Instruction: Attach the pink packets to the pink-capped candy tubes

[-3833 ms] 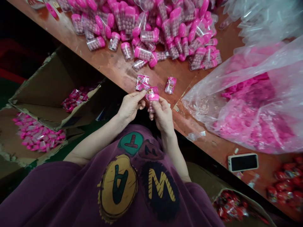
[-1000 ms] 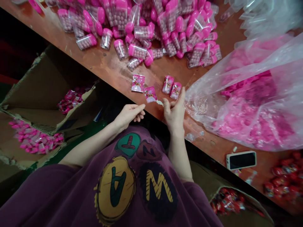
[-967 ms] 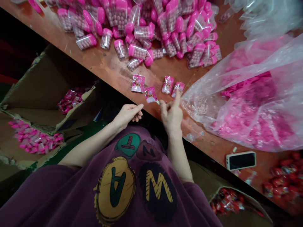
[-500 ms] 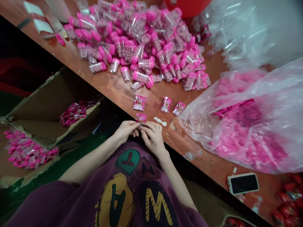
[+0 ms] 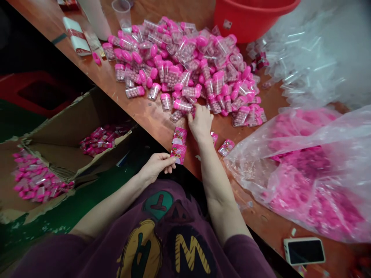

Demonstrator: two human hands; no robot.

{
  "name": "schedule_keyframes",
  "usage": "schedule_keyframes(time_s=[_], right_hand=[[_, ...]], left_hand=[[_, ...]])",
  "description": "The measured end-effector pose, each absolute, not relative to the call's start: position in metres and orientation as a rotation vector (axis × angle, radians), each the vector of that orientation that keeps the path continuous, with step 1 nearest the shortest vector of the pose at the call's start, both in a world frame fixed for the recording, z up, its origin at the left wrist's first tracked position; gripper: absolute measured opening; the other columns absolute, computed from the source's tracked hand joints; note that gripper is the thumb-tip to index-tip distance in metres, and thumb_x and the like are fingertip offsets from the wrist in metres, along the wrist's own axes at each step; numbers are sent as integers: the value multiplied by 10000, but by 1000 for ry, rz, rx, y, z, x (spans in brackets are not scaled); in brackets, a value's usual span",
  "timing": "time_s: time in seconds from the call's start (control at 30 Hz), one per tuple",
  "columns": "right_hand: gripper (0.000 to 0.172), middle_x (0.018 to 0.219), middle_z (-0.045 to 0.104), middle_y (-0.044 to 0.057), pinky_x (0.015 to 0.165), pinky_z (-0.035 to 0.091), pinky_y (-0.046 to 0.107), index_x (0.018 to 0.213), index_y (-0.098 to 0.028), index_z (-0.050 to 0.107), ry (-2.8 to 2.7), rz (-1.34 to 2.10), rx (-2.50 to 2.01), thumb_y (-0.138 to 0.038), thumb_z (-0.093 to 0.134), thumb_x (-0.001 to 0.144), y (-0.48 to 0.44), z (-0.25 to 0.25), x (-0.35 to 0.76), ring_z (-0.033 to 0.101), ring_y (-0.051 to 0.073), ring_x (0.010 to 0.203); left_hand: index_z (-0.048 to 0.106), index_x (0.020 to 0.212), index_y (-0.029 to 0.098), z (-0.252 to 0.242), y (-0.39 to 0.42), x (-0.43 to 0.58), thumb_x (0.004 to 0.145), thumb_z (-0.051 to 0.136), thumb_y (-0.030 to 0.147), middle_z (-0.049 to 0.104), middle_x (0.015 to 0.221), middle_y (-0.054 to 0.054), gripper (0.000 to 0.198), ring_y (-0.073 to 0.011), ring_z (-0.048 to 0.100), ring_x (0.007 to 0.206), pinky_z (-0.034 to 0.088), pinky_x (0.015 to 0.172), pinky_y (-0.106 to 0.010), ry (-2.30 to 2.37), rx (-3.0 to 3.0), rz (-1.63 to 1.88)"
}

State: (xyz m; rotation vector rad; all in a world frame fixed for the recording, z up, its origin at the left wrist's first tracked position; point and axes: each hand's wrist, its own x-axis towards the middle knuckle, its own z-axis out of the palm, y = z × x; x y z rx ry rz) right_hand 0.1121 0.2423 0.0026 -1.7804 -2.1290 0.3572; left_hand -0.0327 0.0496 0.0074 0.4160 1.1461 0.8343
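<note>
My left hand (image 5: 159, 166) pinches the lower edge of a pink printed packet (image 5: 177, 153) at the table's front edge. Just beyond it lies another pink packet (image 5: 179, 136). My right hand (image 5: 200, 121) reaches to the near side of a heap of clear, pink-capped bottles (image 5: 174, 73) filled with pink beads; its fingertips are closed on something pink, mostly hidden by the hand. Beside my right forearm a pink packet (image 5: 213, 138) shows in part, and a further packet (image 5: 226, 147) lies to its right.
A plastic bag (image 5: 313, 173) of pink pieces, a phone (image 5: 304, 251) and clear plastic items (image 5: 307, 61) are on the right. A red tub (image 5: 249, 19) and a plastic cup (image 5: 122, 15) stand behind. Cardboard boxes (image 5: 66, 143) with pink goods sit at lower left.
My hands have parted. My right hand has moved away from my body to the bottle heap, while my left keeps the packet, now more fully visible. The view has shifted, showing more of the red tub.
</note>
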Motion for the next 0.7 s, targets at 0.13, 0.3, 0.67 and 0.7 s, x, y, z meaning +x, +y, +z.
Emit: schedule_keyframes(time_s=[0.13, 0.3, 0.67, 0.7], right_hand=[[263, 1239, 697, 154, 1044, 512, 527, 1197, -172, 686, -1967, 470, -1650, -268, 647, 956, 223, -1, 134, 650, 303, 1162], [244, 1132, 748, 63, 1018, 553, 444, 1147, -219, 708, -1776, 753, -1539, -341, 662, 941, 161, 11, 175, 693, 226, 1036], [541, 1214, 715, 25, 1025, 621, 389, 1334, -301, 586, -1400, 1447, -1287, -479, 810, 875, 46, 25, 181, 720, 197, 1067], [594, 1258, 706, 29, 1058, 609, 395, 1384, -317, 559, -1364, 1493, -1228, -486, 812, 874, 42, 23, 180, 715, 201, 1113]], left_hand=[[702, 647, 116, 5, 50, -40, 697, 909, 479, 671, 608, -38, 421, -60, 540, 482, 379, 480, -190, 1150, 348, 875], [734, 733, 131, 6, 58, -39, 802, 867, 405, 669, 611, -22, 312, -67, 568, 509, 392, 494, -183, 1097, 334, 1034], [748, 826, 120, 16, 57, 7, 816, 892, 325, 725, 751, -31, 252, -86, 652, 629, 529, 613, -201, 836, 347, 1041], [737, 826, 122, 16, 56, 8, 832, 881, 310, 717, 744, -26, 237, -84, 648, 625, 529, 610, -199, 826, 301, 1030]])
